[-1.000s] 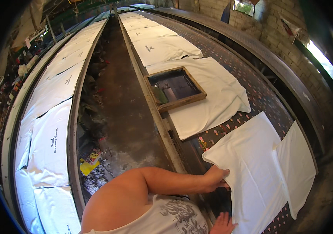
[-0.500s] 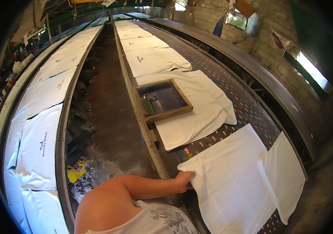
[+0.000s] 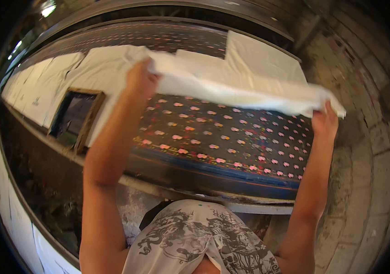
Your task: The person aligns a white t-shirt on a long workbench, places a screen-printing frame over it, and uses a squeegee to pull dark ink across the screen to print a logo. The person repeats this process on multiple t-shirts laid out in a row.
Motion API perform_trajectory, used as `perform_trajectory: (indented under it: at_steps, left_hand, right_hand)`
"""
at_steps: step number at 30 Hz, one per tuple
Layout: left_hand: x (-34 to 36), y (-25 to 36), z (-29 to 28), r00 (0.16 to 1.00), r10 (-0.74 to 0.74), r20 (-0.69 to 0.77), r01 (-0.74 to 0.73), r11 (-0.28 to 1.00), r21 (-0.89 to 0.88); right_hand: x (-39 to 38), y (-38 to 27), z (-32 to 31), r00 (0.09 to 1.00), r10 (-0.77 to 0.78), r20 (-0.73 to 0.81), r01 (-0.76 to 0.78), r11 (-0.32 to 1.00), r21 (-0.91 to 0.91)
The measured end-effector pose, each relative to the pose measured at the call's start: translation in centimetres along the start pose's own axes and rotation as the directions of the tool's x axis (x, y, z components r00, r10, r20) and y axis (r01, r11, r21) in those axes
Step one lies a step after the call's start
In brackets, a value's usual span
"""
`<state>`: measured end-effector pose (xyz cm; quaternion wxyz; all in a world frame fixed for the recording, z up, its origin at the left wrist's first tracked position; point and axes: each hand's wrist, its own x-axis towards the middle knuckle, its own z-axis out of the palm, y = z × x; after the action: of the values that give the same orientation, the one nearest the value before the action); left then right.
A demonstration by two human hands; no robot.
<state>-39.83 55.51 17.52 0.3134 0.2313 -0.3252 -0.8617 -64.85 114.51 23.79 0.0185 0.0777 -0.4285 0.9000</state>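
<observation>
A long table (image 3: 231, 137) curves across the middle of the frame, from the upper left to the right. Its top is dark and dotted with rows of small pink marks, and its front edge is a dark band with a pale strip below.

A white cloth (image 3: 245, 84) hangs in the air above the table, across the upper centre of the frame. It is folded or bunched along its length, and its far part lies toward the upper right, against the table's back edge.

More white shirts (image 3: 44, 86) lie flat in a row on the table in the upper left. A wooden frame (image 3: 77, 119) with a dark screen rests on one of them, at the left of the frame.

The person's printed grey shirt (image 3: 199, 242) fills the bottom centre.

The left hand (image 3: 141, 81), raised in the upper centre-left, is closed around the cloth's left end. The right hand (image 3: 325, 121), at the right of the frame, is closed on the cloth's right end, fingers curled over its edge.
</observation>
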Motion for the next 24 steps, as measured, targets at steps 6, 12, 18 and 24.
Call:
perform_trajectory:
  at_steps: [6,12,18,24]
  left_hand:
    - [0.2,4.5,9.6,0.973,0.166,0.163,-0.168,0.986,-0.004]
    - [1.2,-2.1,2.6,0.996,0.041,0.073,-0.054,0.982,0.180]
    - [-4.1,-7.6,-6.6,0.987,-0.121,-0.102,0.143,0.957,0.250]
    - [-8.2,-10.2,-12.3,0.963,-0.194,-0.187,0.250,0.903,0.349]
  right_hand:
    - [1.4,-3.1,4.0,0.978,-0.056,-0.199,0.060,0.998,0.013]
    - [-2.5,5.2,-1.6,0.936,0.093,-0.339,-0.117,0.992,-0.049]
    - [-11.9,11.3,-10.4,0.849,0.261,-0.459,-0.334,0.938,-0.086]
    - [-19.0,13.3,-12.9,0.774,0.364,-0.517,-0.446,0.894,-0.038]
